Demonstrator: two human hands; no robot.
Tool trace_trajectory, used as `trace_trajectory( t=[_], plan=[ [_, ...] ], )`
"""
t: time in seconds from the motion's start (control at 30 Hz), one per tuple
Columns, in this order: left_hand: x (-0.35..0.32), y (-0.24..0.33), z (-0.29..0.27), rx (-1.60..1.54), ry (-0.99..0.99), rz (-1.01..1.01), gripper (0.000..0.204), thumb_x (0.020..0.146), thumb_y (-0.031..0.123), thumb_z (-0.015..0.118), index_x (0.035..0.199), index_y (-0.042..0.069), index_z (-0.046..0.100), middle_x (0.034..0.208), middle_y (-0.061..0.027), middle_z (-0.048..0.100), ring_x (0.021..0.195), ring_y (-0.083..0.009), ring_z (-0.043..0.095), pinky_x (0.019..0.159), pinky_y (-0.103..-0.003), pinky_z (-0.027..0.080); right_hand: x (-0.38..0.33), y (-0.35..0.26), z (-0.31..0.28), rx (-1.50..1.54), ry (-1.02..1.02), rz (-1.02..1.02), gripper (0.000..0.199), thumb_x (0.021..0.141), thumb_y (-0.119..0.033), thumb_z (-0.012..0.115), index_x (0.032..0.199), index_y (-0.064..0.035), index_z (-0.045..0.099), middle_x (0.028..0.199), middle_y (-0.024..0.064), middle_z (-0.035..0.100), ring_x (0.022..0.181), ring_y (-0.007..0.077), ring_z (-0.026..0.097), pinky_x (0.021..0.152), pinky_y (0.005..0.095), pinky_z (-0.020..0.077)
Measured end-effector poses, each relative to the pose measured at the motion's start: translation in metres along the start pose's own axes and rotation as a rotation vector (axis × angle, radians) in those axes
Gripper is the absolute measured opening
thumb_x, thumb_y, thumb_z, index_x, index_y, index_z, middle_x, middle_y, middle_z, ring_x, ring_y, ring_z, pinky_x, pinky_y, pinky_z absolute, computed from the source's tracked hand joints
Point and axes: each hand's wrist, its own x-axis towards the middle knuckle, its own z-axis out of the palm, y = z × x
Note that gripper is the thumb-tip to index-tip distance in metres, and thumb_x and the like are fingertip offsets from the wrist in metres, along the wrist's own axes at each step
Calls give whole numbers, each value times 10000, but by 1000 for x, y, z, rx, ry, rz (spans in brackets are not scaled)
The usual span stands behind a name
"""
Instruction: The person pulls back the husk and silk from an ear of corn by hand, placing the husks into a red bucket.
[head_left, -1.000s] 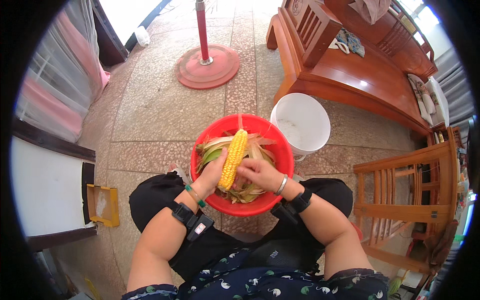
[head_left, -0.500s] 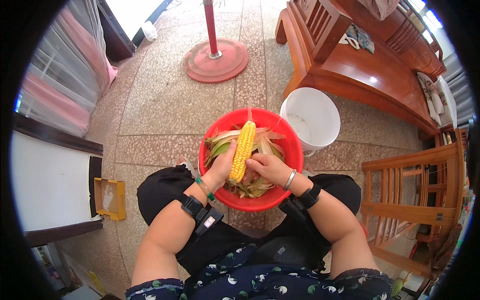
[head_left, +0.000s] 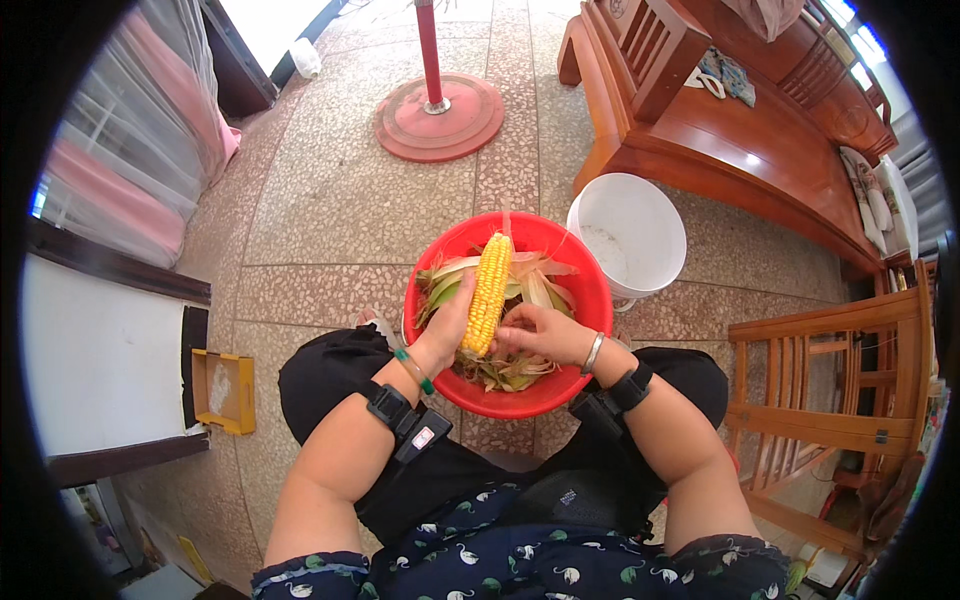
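Cob (head_left: 489, 293) over red basin (head_left: 590, 300), tip now at 12 o'clock, less tilted than second ago. Left hand (head_left: 447, 325) fingers grip cob; right hand (head_left: 540, 335) fingers pinch its base. Husks (head_left: 535, 285) below.

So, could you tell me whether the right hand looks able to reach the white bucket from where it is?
Probably yes: the white bucket stands beside the red basin, with nothing between it and the right hand.

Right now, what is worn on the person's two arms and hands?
Both forearms are bare, no sleeves. The left hand has a thin green bangle at the wrist, then a black strap carrying a small black device. The right hand has a silver bangle and a black wrist strap.
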Motion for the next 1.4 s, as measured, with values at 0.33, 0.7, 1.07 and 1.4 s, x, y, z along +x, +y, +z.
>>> trace_trajectory(
  t=[0.33, 0.7, 1.07, 1.4],
  plan=[
    [-6, 9, 9, -169, 80, 32, 494, 892, 508, 332, 1013, 57, 495, 763, -69, 570, 527, -152, 571, 452, -265, 484, -8, -4, -1, 99, -376, -4, 209, 809, -216, 571, 880, -19, 580, 769, 81, 622, 656, 152, 580, 638, 293, 471],
    [5, -3, 3, 31, 125, 191, 531, 881, 524, 355, 1034, 41, 517, 810, -44, 568, 665, -124, 566, 579, -245, 468, 0, -14, 4, 401, -161, 51, 350, 862, -375, 517, 863, -27, 548, 744, 20, 579, 724, 86, 571, 629, 233, 466],
    [-1, 8, 5, -65, 137, 233, 554, 863, 543, 363, 1044, 41, 514, 797, -38, 565, 670, -117, 565, 593, -229, 471, -12, -6, 3, -199, -137, -51, 359, 799, -263, 603, 1034, -1, 532, 944, 142, 595, 848, 220, 582, 724, 339, 462],
    [0, 8, 6, -193, 112, 217, 550, 886, 521, 320, 1075, 31, 482, 807, -85, 580, 677, -163, 576, 634, -263, 485, -16, -14, 24, -246, -45, -324, 199, 817, -250, 552, 814, -54, 586, 639, 80, 590, 604, 290, 585, 585, 363, 461]
  ],
)
